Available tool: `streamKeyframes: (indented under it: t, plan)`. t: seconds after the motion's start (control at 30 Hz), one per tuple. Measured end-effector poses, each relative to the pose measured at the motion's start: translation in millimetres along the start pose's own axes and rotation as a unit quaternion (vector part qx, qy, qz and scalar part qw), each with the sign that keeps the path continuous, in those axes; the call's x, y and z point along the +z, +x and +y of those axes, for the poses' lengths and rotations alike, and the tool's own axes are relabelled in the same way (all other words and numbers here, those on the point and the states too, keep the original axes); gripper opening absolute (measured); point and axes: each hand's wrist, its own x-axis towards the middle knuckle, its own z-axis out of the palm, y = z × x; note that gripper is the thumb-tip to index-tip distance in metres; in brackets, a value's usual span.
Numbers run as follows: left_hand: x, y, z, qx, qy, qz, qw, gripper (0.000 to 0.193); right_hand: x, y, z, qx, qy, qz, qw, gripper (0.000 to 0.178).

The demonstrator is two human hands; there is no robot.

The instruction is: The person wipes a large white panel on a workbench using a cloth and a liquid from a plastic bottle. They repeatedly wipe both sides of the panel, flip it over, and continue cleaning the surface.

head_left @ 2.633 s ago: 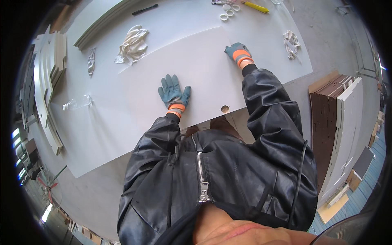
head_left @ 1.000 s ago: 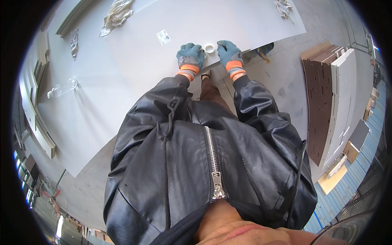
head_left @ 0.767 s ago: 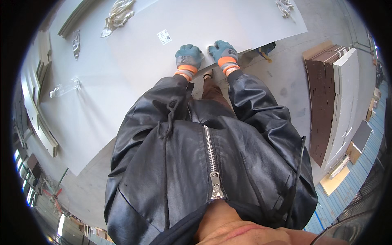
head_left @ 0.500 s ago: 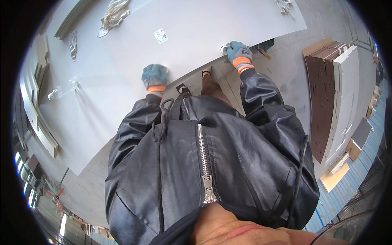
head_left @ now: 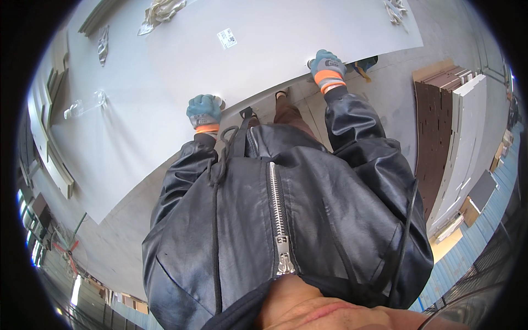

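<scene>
A large pale grey sheet point(head_left: 148, 99) lies in front of me, its near edge running past both hands. My left hand point(head_left: 203, 110), in a teal and grey glove with an orange cuff, is closed at that edge. Beside its fingers shows a small whitish piece point(head_left: 221, 103), too indistinct to name. Farther right along the edge, my right hand point(head_left: 328, 67) wears a matching glove and is closed too. A small white rounded thing point(head_left: 310, 63) sticks out at its left side; most of it is hidden by the glove.
On the sheet lie a printed label point(head_left: 226, 38), a clear plastic bottle point(head_left: 82, 107) and crumpled whitish gloves or cloths point(head_left: 159, 15). Stacked brown and white panels point(head_left: 437, 132) stand at the right. More pale boards point(head_left: 47, 132) lie at the left, and a fan point(head_left: 69, 250) stands behind them.
My left hand has shifted slightly left and toward me at the sheet's edge. The right hand stays closed at nearly the same spot. The whole view has tilted a little.
</scene>
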Motion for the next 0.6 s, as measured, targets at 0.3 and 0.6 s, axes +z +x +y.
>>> streamKeyframes:
  t: [0.3,0.6]
  plan:
    - [5,-1,6,0.017,0.004,0.001,1.000,0.008,3,10,5,-0.017,0.005,-0.051,0.999,0.037]
    - [13,0,2,0.026,-0.011,0.008,1.000,0.015,5,1,13,0.125,0.101,-0.025,0.987,0.058]
